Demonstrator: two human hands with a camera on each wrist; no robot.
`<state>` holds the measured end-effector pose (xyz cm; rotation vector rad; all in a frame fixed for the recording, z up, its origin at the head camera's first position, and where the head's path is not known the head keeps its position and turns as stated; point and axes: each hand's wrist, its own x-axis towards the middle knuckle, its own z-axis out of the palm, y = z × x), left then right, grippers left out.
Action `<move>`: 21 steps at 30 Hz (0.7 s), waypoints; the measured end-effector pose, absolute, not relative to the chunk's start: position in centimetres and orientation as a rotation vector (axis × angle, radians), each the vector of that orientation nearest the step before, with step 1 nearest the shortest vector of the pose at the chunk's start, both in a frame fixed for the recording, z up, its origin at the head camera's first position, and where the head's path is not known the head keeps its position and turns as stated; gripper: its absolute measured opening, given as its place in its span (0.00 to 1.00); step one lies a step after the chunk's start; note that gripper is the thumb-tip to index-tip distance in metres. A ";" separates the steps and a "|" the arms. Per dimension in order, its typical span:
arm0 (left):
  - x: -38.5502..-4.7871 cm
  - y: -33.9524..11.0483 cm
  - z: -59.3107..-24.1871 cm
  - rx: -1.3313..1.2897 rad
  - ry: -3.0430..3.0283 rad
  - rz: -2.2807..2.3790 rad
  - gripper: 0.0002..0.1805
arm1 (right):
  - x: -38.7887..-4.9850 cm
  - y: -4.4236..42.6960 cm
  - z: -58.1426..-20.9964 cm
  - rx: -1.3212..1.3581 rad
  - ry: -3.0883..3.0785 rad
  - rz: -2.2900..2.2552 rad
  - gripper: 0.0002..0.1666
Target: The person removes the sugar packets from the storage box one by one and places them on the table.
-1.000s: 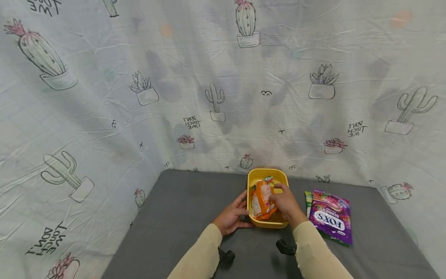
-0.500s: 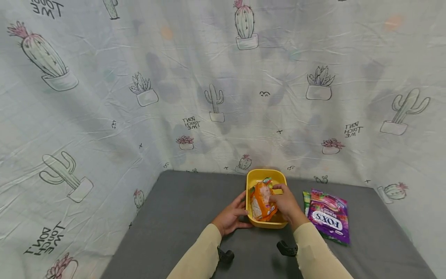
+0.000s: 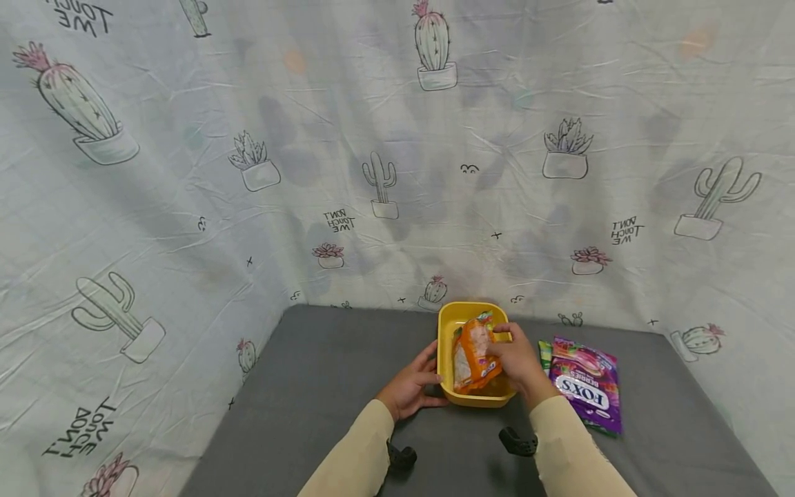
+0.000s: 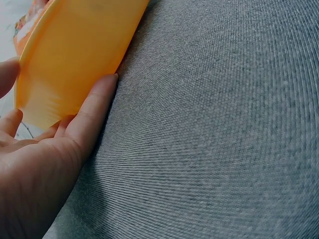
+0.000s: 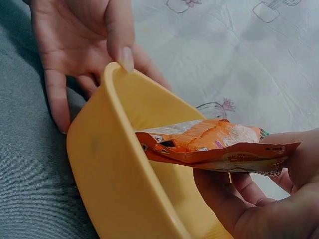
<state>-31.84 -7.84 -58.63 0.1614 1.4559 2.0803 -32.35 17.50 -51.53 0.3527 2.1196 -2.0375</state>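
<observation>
A yellow plastic container (image 3: 458, 319) with rounded corners stands on the grey cloth. My left hand (image 3: 406, 388) grips its left side; in the right wrist view that thumb lies over the rim (image 5: 113, 94) while the fingers reach round the outer wall. From the left wrist view, one finger lies along the container's lower edge (image 4: 82, 55). Inside the opening, an orange snack packet (image 3: 475, 359) with a pale window is tilted. My right hand (image 3: 520, 362) pinches the packet's right edge, thumb above and fingers beneath. The packet's lower end (image 5: 164, 144) reaches over the container's rim in the right wrist view.
To the right of the container lies a purple FOX'S Berries packet (image 3: 586, 386), overlapping a green packet (image 3: 545, 353) that is mostly hidden. A cactus-print sheet (image 3: 385, 262) hangs behind the grey surface (image 3: 323, 373) and along its sides.
My right hand has shifted slightly to the right, and the orange packet has moved and tipped with it. My left hand keeps its hold on the container. The head view has shifted a little.
</observation>
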 end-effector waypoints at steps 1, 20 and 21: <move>-31.8 -7.8 -58.6 0.159 1.455 2.081 0.49 | -32.4 17.6 -51.4 0.355 2.116 -2.044 0.32; -31.8 -7.8 -58.5 0.166 1.436 2.099 0.49 | -31.9 19.7 -49.5 0.330 1.994 -2.239 0.32; -31.8 -7.8 -58.4 0.156 1.435 2.098 0.49 | -31.9 19.9 -49.5 0.331 1.987 -2.247 0.32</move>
